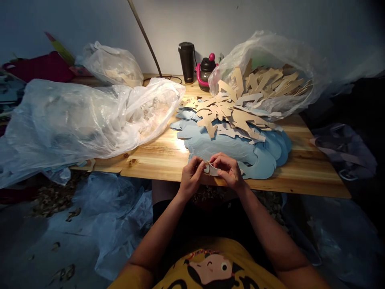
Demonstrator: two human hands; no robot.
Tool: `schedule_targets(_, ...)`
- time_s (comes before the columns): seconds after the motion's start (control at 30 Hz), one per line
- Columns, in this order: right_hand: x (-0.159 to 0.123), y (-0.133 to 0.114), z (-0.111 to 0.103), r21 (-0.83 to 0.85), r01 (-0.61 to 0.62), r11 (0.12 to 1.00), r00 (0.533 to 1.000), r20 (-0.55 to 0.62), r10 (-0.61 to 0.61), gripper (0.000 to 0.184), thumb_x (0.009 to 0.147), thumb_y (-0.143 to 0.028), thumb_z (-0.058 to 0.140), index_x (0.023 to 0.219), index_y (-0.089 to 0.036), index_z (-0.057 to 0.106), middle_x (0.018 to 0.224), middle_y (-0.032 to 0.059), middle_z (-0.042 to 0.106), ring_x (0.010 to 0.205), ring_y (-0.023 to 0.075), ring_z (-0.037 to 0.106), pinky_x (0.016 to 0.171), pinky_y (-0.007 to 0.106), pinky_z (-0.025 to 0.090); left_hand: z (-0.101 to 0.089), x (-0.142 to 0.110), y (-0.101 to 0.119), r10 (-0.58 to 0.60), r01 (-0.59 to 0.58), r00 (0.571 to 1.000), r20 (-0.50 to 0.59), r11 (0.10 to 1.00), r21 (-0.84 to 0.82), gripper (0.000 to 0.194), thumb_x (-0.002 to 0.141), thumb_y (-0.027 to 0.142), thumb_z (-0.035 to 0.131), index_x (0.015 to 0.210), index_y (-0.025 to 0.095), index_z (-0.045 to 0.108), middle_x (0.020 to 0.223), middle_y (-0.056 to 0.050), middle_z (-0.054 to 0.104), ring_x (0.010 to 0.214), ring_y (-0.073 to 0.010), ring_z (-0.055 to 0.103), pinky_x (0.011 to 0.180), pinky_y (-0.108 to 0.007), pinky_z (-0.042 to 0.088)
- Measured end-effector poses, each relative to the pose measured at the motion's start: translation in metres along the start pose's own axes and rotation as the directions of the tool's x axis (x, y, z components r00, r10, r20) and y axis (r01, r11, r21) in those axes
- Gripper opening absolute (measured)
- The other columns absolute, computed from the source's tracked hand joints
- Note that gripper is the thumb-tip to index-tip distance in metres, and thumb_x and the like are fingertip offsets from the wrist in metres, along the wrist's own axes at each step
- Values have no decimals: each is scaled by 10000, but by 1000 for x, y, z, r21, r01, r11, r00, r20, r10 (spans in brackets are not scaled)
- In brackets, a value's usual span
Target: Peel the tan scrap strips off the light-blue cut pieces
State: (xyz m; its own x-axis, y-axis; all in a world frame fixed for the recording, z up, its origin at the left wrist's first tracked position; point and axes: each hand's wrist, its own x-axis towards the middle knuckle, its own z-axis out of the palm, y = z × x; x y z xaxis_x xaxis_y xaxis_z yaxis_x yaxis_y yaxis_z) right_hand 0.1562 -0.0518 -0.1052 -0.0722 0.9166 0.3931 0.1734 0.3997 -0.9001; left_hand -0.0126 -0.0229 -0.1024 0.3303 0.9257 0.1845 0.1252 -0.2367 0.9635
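A small pale cut-out piece [214, 171] is stretched between my two hands at the table's front edge. My left hand [191, 176] pinches its left end, where a narrow brownish edge shows. On the other end, the thumb and fingers of my right hand [227, 170] are closed. Just beyond my hands lies a spread stack of light blue shaped sheets [222, 146]. Loose beige cut-outs [212, 110] are heaped on top of the stack, some of them showing a whitish side. My fingertips hide part of the piece.
An open clear bag [258, 46] of beige cut-outs lies at the back right. A large filled plastic bag [75, 120] covers the table's left side. A black tumbler [187, 64] and a pink-handled bottle [207, 69] stand by the wall. Plastic sheeting [117, 224] and scraps litter the floor.
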Motion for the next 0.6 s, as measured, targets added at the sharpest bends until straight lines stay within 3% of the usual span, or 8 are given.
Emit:
schedule_targets(0.07, 0, 1, -1, 32, -6, 999, 1000, -7, 7, 36, 702, -201, 549, 738, -207, 549, 958, 80, 610, 907, 240, 581, 804, 375, 476, -7, 2, -2, 16, -3, 993, -115, 994, 112, 220, 956, 336, 495, 785, 199, 520, 684, 34, 489, 640, -119, 453, 638, -234, 364)
schedule_targets(0.2, 1, 1, -1, 56, 9, 998, 1000, -16, -9, 74, 742, -275, 562, 733, -209, 531, 931, 80, 600, 873, 237, 567, 767, 371, 468, -30, -8, -1, 60, 64, 920, -388, 952, 299, 304, 906, 311, 537, 648, 208, 413, 577, 53, 394, 541, -104, 384, 562, -239, 307)
schedule_targets(0.23, 1, 0, 0, 34, 20, 999, 1000, -9, -20, 104, 765, -303, 570, 740, -210, 532, 920, 78, 600, 853, 232, 564, 747, 366, 465, -34, -14, -1, 60, 70, 921, -384, 946, 316, 369, 885, 313, 563, 596, 207, 359, 540, 58, 338, 511, -96, 343, 539, -240, 283)
schedule_targets(0.3, 1, -2, 1, -42, 46, 998, 999, 21, -45, 160, 803, -357, 600, 764, -210, 549, 908, 74, 606, 807, 216, 556, 701, 349, 458, -40, -30, 0, 48, 47, 959, -278, 944, 326, 411, 837, 296, 608, 553, 202, 325, 507, 63, 288, 482, -86, 295, 509, -239, 253)
schedule_targets(0.4, 0, -6, 4, -135, 105, 985, 993, 65, -97, 218, 797, -412, 680, 842, -211, 608, 937, 75, 632, 807, 211, 572, 684, 339, 467, -40, -47, 1, 26, 9, 991, -134, 966, 258, 150, 792, 240, 612, 695, 198, 505, 599, 47, 464, 525, -96, 411, 521, -224, 321)
schedule_targets(0.47, -1, -8, 5, -153, 149, 977, 989, 17, -148, 194, 811, -393, 689, 859, -215, 628, 919, 72, 649, 833, 219, 603, 727, 354, 488, -38, -50, 1, 16, 29, 982, -187, 972, 233, 49, 816, 240, 587, 804, 194, 575, 680, 26, 552, 584, -113, 492, 563, -226, 380)
schedule_targets(0.53, -3, -9, 5, -200, 159, 967, 980, -87, -179, 104, 857, -317, 650, 825, -222, 622, 866, 61, 658, 831, 218, 626, 767, 368, 500, -36, -46, 2, 9, 63, 962, -274, 966, 250, 114, 862, 277, 572, 805, 188, 615, 685, 15, 587, 603, -121, 525, 583, -229, 400)
schedule_targets(0.6, -6, -8, 3, -290, 138, 947, 972, -142, -185, 53, 874, -240, 620, 823, -228, 615, 851, 55, 665, 827, 216, 637, 777, 370, 506, -36, -40, 3, -3, 79, 958, -288, 964, 254, 182, 888, 328, 578, 799, 184, 645, 683, 7, 614, 599, -122, 543, 576, -227, 407)
